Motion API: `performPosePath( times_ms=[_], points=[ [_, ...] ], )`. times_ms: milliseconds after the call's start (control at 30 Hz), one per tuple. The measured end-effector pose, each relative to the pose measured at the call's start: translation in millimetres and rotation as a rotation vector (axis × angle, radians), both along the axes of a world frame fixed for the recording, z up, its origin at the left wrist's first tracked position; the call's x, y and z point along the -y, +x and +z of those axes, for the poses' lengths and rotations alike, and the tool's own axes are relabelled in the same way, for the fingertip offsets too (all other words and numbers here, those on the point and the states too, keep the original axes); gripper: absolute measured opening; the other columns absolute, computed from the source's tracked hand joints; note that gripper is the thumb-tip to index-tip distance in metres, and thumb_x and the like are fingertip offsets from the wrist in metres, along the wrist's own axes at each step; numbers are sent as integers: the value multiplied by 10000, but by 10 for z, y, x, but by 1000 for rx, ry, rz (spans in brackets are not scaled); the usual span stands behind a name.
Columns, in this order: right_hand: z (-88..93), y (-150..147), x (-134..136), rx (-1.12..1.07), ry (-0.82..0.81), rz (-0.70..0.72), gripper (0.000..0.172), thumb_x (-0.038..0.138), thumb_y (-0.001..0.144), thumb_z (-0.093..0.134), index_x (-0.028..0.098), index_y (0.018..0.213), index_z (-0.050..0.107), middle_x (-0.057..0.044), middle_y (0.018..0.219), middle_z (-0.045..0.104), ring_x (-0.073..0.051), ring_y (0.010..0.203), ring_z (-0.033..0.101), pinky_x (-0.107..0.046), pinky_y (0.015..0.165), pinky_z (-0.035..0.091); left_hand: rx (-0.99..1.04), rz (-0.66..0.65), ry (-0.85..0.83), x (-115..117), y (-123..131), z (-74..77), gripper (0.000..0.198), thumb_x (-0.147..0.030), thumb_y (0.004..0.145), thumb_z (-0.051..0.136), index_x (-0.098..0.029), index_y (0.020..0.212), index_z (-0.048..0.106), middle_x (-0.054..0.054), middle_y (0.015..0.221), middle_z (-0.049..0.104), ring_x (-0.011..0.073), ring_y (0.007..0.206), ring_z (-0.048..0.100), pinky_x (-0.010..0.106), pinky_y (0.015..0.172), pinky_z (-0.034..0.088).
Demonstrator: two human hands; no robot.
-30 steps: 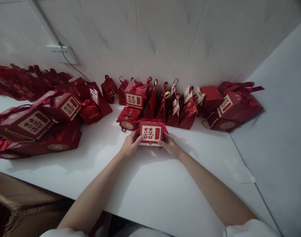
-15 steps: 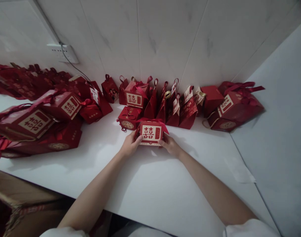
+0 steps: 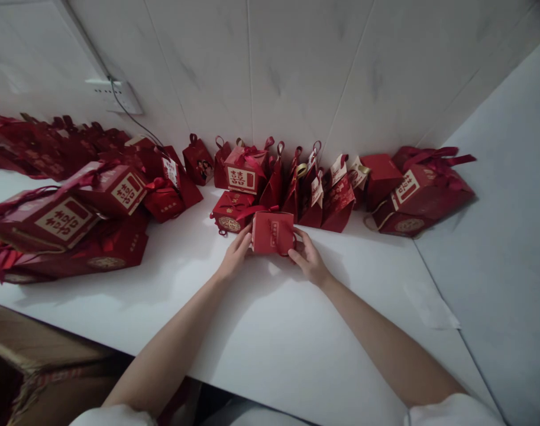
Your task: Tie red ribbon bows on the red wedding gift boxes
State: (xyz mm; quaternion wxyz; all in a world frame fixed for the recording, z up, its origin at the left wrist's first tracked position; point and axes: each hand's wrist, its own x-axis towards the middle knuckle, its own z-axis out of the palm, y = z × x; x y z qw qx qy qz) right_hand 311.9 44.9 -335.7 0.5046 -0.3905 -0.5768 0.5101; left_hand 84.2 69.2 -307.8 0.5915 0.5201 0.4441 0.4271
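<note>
Between my two hands is a small red gift box (image 3: 272, 232), with a plain red face and small pale print toward me. My left hand (image 3: 235, 251) grips its left side, the fingers partly behind it. On the right side my right hand (image 3: 309, 257) holds it with thumb in front and fingers curled round the edge, by a dark red ribbon. Just behind and left, a red box with a round gold emblem (image 3: 229, 214) stands under another red box with a white double-happiness label (image 3: 242, 177).
Several red gift bags (image 3: 336, 204) line the wall behind. More ribboned boxes (image 3: 65, 222) are stacked at left, and a large one (image 3: 429, 195) at right. A power strip (image 3: 114, 94) with a cable hangs on the wall. A cardboard box (image 3: 43, 367) sits below the white table (image 3: 274, 343).
The box in my hands has been turned: its white double-happiness label faced me before, and now a plain red side does. My hands have stayed nearly in place.
</note>
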Motion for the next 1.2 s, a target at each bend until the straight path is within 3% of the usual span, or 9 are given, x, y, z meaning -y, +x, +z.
performPosePath(
  times_ms=[100,200,300,400,500,700,900,1067,1200],
  points=[
    [23,-2,24,30,23,7,688,588,893,531,265,1463,321,-14,775,571,-193,662,546,-344,647,478,126,-81,-60,29,15,6,713,-514,882,590,-270,1502,335,117,1498,452,300,1267,550,439,1001,506],
    [10,-18,9,50,-9,-67,665,600,887,536,250,1428,369,-47,900,610,-192,704,571,-340,657,502,193,-94,-102,31,44,4,726,-443,831,679,-217,1460,397,147,1471,482,327,1297,523,455,1013,502],
    [-11,-36,-22,69,-2,-116,700,625,864,557,241,1421,378,-118,1244,572,-241,1001,603,-374,838,526,245,-142,-137,21,52,10,657,-432,830,677,-166,1392,466,174,1403,548,335,1242,572,472,995,517],
    [-34,-28,-55,48,32,9,762,620,863,569,247,1478,317,-128,1455,450,-270,1281,485,-406,1047,430,270,-198,-119,20,30,43,640,-430,839,665,-163,1387,470,176,1382,567,335,1231,581,483,1004,508],
    [-68,-6,-83,-15,-3,131,906,606,801,665,248,1517,240,-142,1405,500,-285,1245,527,-423,1017,453,233,-274,-87,30,7,81,699,-445,835,666,-196,1443,427,161,1399,556,344,1262,555,481,1027,489],
    [-133,-28,-77,72,48,55,1042,508,729,785,272,1537,171,-113,1220,584,-244,1015,612,-406,899,499,-7,-198,141,86,45,67,781,-535,770,715,-173,1415,463,147,1394,566,364,1290,520,453,1054,456],
    [-97,2,-84,81,15,96,1010,609,768,702,247,1545,167,-146,1358,535,-282,1156,573,-466,1009,451,-86,-209,111,120,63,72,708,-437,809,705,-154,1408,457,138,1384,577,339,1263,548,434,1053,452],
    [66,20,-85,25,4,111,734,651,895,491,284,1507,319,-45,1543,395,-249,1447,308,-427,1186,275,-25,-276,97,103,36,98,686,-396,794,701,-149,1396,483,138,1390,571,366,1287,522,459,1074,432],
    [122,-5,-75,19,-44,93,691,618,890,529,267,1466,379,-54,1511,444,-254,1398,395,-413,1135,371,-9,-297,94,82,17,78,669,-349,769,692,-155,1382,508,119,1378,585,369,1300,505,464,1083,419]
  ],
)
